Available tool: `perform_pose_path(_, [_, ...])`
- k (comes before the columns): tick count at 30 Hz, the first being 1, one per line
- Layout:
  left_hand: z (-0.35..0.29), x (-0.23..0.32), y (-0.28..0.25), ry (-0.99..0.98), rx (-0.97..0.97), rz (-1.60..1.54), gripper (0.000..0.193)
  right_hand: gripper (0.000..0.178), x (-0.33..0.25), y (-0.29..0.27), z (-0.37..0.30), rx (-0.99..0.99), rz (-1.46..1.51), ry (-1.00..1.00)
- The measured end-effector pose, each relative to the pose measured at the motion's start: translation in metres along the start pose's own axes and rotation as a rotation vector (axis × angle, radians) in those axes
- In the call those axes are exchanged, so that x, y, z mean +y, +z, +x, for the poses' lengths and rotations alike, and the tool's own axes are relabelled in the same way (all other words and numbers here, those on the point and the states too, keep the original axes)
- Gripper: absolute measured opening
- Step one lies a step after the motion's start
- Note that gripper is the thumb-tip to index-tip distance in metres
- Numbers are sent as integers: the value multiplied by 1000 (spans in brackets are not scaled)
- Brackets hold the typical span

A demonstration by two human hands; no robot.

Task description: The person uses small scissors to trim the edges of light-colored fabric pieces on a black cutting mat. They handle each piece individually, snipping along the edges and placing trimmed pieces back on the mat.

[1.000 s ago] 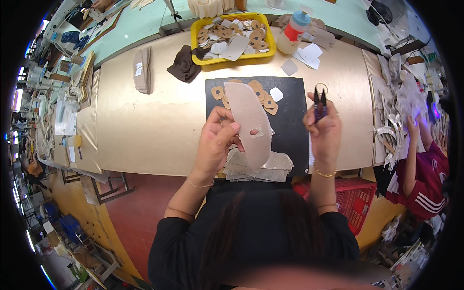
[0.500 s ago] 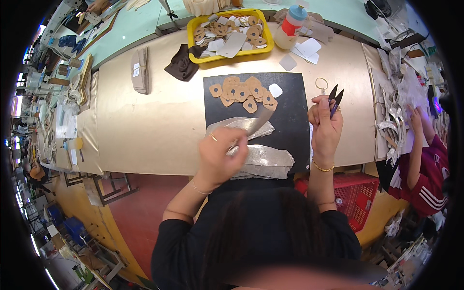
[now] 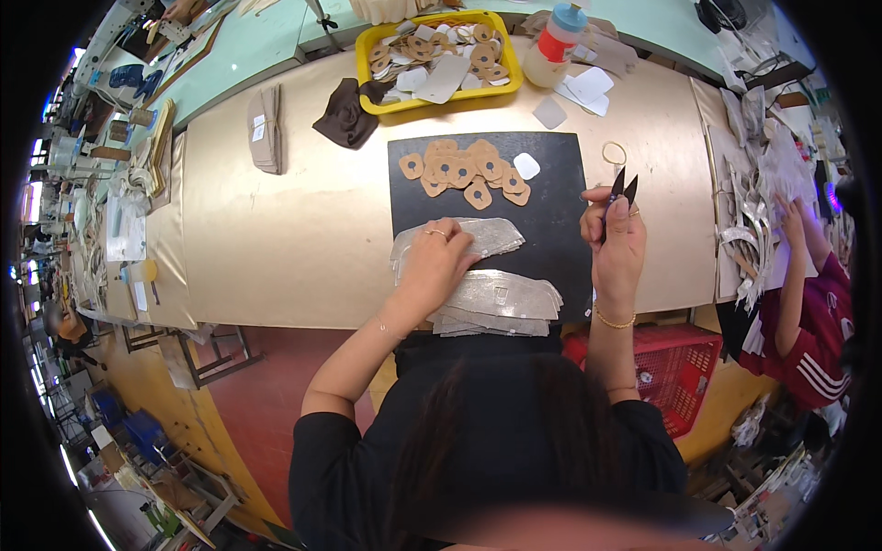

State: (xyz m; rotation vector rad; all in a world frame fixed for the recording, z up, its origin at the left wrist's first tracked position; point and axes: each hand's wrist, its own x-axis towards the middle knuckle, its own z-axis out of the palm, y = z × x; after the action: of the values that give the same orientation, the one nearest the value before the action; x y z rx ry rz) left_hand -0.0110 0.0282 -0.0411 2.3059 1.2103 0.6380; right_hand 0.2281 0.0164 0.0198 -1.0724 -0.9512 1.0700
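Note:
My left hand (image 3: 434,262) rests on the farther pile of silvery cut pieces (image 3: 491,235), fingers curled and thumb against the top piece's edge. Its fingertips partly hide that pile. A nearer pile of silvery pieces (image 3: 510,296) shows a small square outline on its top piece. My right hand (image 3: 616,241) is raised at the black mat's right side, closed around thread snips (image 3: 624,186) with dark blades pointing away from me. Several tan rounded patches with dark centre dots (image 3: 459,171) lie heaped on the black mat (image 3: 551,211), beside one white patch (image 3: 526,166).
Beyond the mat stands a yellow basket (image 3: 439,106) full of patches. Next to it are a bottle with a blue top (image 3: 555,46) and a dark brown cloth (image 3: 345,115). A tan bundle (image 3: 265,133) lies left. A red crate (image 3: 675,381) sits below; a co-worker (image 3: 799,321) is at right.
My left hand has lowered a silvery piece from mid-air onto the farther pile, moving away from me. My right hand has shifted slightly, and the snips now point more straight ahead.

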Motion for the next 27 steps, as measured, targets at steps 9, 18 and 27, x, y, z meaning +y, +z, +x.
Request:
perform_pose_path(9, [0,-15,7,210,25,154,19,46,-2,-1,-2,-32,-56,27])
perform_pose_path(18, [15,-31,-24,-543,207,-666,15,44,-5,5,-9,-22,-98,61])
perform_pose_path(27, [21,20,-52,-576,272,-1320,19,40,-1,39,-19,-299,-581,-199])
